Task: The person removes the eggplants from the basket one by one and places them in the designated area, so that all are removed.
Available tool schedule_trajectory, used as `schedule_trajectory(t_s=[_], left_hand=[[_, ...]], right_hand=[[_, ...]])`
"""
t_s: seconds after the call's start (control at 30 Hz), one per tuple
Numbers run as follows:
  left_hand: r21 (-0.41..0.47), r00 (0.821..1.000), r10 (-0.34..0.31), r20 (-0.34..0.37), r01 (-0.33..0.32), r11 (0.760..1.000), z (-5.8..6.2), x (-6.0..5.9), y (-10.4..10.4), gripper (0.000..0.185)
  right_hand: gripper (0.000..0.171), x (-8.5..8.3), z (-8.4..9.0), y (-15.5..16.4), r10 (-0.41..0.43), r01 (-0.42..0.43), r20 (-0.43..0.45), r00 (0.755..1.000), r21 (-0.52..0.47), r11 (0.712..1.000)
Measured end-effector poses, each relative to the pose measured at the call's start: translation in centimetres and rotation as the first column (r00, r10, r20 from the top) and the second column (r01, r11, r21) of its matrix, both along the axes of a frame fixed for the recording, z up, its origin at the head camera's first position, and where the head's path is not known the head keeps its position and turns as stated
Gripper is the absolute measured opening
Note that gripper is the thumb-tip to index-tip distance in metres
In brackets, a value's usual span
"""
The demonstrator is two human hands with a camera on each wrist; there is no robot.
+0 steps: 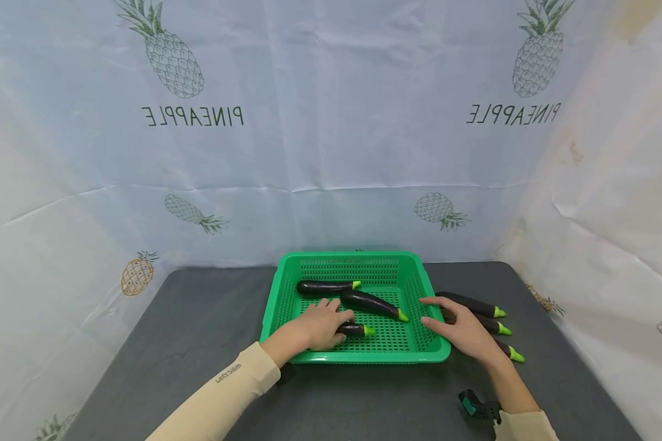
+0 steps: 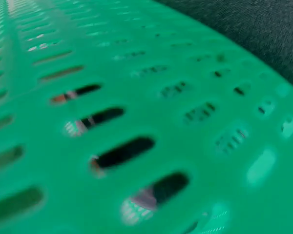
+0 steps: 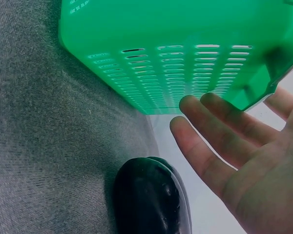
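My two hands at the green basket (image 1: 358,260), one inside it, one at its right wall.

From the head view, my left hand (image 1: 319,326) lies in the basket with its fingers curled over the near eggplant (image 1: 358,331); two more eggplants (image 1: 372,303) rest behind it, and three wait on the table (image 1: 198,312) at the right, beside my right hand (image 1: 460,331), whose fingers are straight and hold nothing. The left wrist view shows only the basket's slotted wall (image 2: 136,122), very close and blurred. In the right wrist view my relaxed fingers (image 3: 205,156) are just beside the basket (image 3: 185,44), above one dark eggplant (image 3: 149,197) on the table.
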State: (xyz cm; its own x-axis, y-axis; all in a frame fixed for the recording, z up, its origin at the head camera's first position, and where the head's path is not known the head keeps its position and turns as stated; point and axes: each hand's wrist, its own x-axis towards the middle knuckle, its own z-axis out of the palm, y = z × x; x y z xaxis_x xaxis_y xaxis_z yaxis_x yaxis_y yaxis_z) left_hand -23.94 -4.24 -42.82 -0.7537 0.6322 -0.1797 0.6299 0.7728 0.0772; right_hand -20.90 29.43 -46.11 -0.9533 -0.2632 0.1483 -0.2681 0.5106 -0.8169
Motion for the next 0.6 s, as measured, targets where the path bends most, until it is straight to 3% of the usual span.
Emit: schedule_trajectory(t_s=[0.6], left_hand=[[0.176, 0.99, -0.027, -0.136, 0.051, 0.983, 2.3, 1.5, -3.1, 0.034]], right_hand=[[0.046, 0.3, 0.6, -0.1, 0.016, -0.016, -0.007, 1.0, 0.0, 1.0]])
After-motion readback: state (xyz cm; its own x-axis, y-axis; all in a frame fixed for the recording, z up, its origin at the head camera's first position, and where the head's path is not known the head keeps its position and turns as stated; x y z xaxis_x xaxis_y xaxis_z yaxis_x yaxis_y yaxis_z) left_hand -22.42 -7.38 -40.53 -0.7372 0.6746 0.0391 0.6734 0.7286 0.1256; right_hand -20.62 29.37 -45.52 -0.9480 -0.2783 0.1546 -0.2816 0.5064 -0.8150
